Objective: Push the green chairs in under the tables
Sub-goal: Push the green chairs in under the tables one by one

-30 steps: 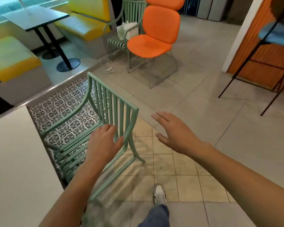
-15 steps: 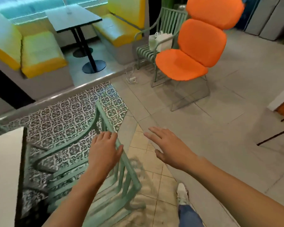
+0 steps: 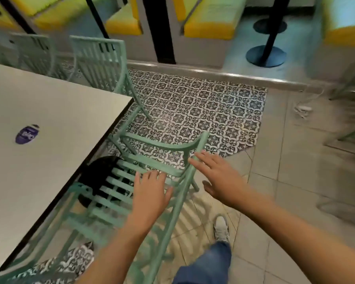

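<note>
Both my hands reach forward with fingers spread and straight, gripping nothing. My left hand [image 3: 151, 191] hovers over the slatted seat of the nearest green chair [image 3: 119, 193], close to its backrest — whether the palm touches the rail I cannot tell. My right hand [image 3: 217, 177] has its fingertips at the top corner of that backrest, near the curved armrest. This chair sits partly tucked under the white worktop [image 3: 49, 124], its front slats beneath the dark edge. 2 more green chairs [image 3: 99, 58] stand at the far side of the worktop. A purple sticker [image 3: 27, 134] lies on the worktop. Patterned floor tiles [image 3: 195, 111] spread beyond — motion blur softens the edges.
</note>
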### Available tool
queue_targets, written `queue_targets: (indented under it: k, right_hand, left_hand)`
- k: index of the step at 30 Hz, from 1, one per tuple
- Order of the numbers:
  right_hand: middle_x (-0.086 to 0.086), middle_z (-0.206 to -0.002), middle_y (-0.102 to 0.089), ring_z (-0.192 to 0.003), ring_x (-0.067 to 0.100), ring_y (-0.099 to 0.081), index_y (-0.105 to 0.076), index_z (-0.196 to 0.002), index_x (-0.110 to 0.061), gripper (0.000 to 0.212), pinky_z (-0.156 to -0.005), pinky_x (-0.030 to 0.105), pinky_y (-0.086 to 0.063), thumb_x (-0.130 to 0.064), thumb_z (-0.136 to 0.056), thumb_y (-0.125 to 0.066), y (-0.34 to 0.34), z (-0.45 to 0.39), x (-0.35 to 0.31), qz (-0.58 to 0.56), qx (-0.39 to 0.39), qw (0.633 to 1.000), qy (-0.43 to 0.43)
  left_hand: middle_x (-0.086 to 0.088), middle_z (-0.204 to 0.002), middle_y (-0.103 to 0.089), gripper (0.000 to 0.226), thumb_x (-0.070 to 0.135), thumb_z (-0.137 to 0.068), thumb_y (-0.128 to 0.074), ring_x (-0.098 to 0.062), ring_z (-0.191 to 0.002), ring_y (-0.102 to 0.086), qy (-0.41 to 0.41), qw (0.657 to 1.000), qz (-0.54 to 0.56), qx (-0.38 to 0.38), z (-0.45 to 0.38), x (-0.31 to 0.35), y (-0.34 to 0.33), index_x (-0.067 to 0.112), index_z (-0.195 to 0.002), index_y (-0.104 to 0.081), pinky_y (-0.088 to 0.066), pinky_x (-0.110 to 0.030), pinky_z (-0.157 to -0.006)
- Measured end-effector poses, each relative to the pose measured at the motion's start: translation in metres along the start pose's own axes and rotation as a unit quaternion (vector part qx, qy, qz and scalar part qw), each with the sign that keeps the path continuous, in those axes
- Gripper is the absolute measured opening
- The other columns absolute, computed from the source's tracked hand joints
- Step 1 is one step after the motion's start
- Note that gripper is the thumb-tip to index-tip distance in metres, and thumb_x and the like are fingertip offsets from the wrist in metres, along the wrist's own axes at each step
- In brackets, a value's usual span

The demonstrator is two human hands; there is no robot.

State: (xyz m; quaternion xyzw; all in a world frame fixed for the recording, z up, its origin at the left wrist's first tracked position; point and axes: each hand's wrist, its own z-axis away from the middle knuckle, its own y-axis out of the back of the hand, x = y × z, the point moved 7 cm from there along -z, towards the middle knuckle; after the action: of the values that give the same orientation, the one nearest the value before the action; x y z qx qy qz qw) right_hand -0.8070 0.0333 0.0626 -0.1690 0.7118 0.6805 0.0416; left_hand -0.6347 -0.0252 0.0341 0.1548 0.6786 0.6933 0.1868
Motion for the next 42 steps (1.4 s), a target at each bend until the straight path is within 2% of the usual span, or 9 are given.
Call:
queue_targets:
  k: [4,8,11,17,23,28,32,36,42]
  right_hand:
    - [0.006,-0.156,-0.029,-0.144,0.025,-0.025,-0.029,-0.149,-0.025,0.078,-0.119,0.046,-0.018,-0.013,-0.083,-0.066,0.004,-0.068,0.035,-0.019,-0.026,0.996,0.081]
    - [0.008,-0.153,-0.035,-0.141,0.027,-0.03,-0.031,-0.148,-0.023,0.082,-0.116,0.049,-0.024,-0.016,-0.078,-0.072,0.019,-0.112,0.077,-0.013,-0.044,0.991,0.123]
    - [0.009,-0.149,-0.04,-0.138,0.028,-0.036,-0.037,-0.145,-0.022,0.079,-0.113,0.05,-0.03,-0.022,-0.076,-0.074,0.036,-0.139,0.115,-0.034,-0.048,0.989,0.135]
    - [0.008,-0.148,-0.042,-0.136,0.026,-0.038,-0.039,-0.145,-0.02,0.066,-0.115,0.04,-0.028,-0.038,-0.086,-0.064,0.061,-0.218,0.218,-0.064,-0.044,0.984,0.162]
    - [-0.005,-0.156,-0.025,-0.142,0.014,-0.025,-0.022,-0.151,-0.031,0.07,-0.119,0.032,-0.017,-0.045,-0.091,-0.055,0.098,-0.295,0.322,-0.053,-0.074,0.978,0.187]
    - [-0.01,-0.157,-0.018,-0.144,0.01,-0.019,-0.017,-0.151,-0.033,0.071,-0.12,0.032,-0.013,-0.045,-0.091,-0.054,0.139,-0.395,0.388,-0.052,-0.085,0.975,0.198]
    - [-0.008,-0.157,-0.022,-0.142,0.009,-0.023,-0.015,-0.151,-0.034,0.074,-0.116,0.027,-0.013,-0.044,-0.09,-0.056,0.146,-0.494,0.422,-0.056,-0.073,0.973,0.213]
    - [-0.008,-0.157,-0.021,-0.143,0.01,-0.023,-0.013,-0.152,-0.032,0.075,-0.115,0.025,-0.012,-0.047,-0.091,-0.054,0.142,-0.609,0.445,-0.037,-0.066,0.971,0.227]
    - [-0.005,-0.156,-0.025,-0.141,0.014,-0.027,-0.017,-0.153,-0.029,0.073,-0.113,0.025,-0.018,-0.046,-0.092,-0.054,0.152,-0.769,0.452,-0.013,-0.084,0.961,0.264]
  left_hand:
    - [-0.001,-0.11,-0.067,0.042,0.052,-0.084,-0.06,-0.025,-0.108,-0.058,0.095,0.995,0.001,0.002,-0.049,-0.009,0.001,0.022,-0.113,-0.066,-0.036,-0.051,-0.105]
    - [-0.001,-0.111,-0.065,0.042,0.05,-0.084,-0.059,-0.025,-0.109,-0.058,0.138,0.99,0.002,0.003,-0.091,0.006,0.02,0.021,-0.115,-0.064,-0.036,-0.051,-0.107]
    - [0.001,-0.12,-0.061,0.045,0.051,-0.088,-0.053,-0.022,-0.116,-0.054,0.16,0.987,0.024,-0.002,-0.124,0.024,0.037,0.022,-0.122,-0.059,-0.036,-0.042,-0.106]
    - [-0.001,-0.124,-0.06,0.049,0.05,-0.09,-0.052,-0.023,-0.114,-0.055,0.214,0.977,0.026,0.01,-0.225,0.056,0.056,0.019,-0.127,-0.058,-0.044,-0.038,-0.096]
    - [0.001,-0.119,-0.06,0.048,0.05,-0.092,-0.05,-0.021,-0.108,-0.057,0.297,0.953,0.054,0.017,-0.319,0.087,0.076,0.02,-0.129,-0.057,-0.047,-0.036,-0.087]
    - [0.003,-0.129,-0.054,0.051,0.051,-0.094,-0.047,-0.018,-0.117,-0.051,0.326,0.942,0.069,0.019,-0.419,0.094,0.095,0.022,-0.135,-0.05,-0.043,-0.033,-0.096]
    - [0.004,-0.132,-0.054,0.054,0.054,-0.092,-0.048,-0.017,-0.119,-0.05,0.346,0.935,0.075,0.027,-0.502,0.068,0.096,0.023,-0.137,-0.049,-0.042,-0.033,-0.097]
    - [0.005,-0.135,-0.051,0.057,0.055,-0.092,-0.046,-0.017,-0.121,-0.049,0.355,0.93,0.092,0.029,-0.606,0.006,0.089,0.025,-0.14,-0.045,-0.045,-0.034,-0.097]
    - [0.001,-0.127,-0.056,0.051,0.052,-0.092,-0.049,-0.019,-0.115,-0.053,0.38,0.921,0.076,0.034,-0.744,-0.084,0.114,0.02,-0.132,-0.051,-0.045,-0.034,-0.09]
